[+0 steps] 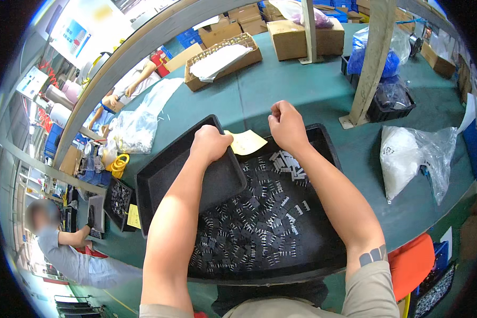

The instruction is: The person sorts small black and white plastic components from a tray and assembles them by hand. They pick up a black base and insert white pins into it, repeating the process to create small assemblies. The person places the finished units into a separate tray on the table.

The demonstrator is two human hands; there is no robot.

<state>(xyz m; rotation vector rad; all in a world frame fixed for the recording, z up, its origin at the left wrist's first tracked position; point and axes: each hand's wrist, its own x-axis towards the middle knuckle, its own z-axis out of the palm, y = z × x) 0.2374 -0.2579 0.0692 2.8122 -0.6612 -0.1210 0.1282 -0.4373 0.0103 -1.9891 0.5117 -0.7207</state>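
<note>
My left hand (pixel 211 143) is closed over the right rim of a small black tray (pixel 167 175), which overlaps the left part of a larger black tray (pixel 318 228). Right beside its thumb is a yellow paper slip (pixel 249 142), near the large tray's far rim. My right hand (pixel 287 126) hovers above that far rim with curled fingers; whatever they hold, if anything, is hidden. Many small black parts with metal pins (pixel 254 228) lie scattered in the large tray. Light grey strip-shaped pieces (pixel 289 164) are heaped near its far right, partly behind my right forearm.
A shelf post (pixel 373 69) stands at the right, near a bag of white material (pixel 400 159). Boxes, including an open carton (pixel 222 61), line the far side. A parts bin (pixel 119 204) sits at left, where a co-worker (pixel 69 249) works. An orange chair (pixel 411 265) is lower right.
</note>
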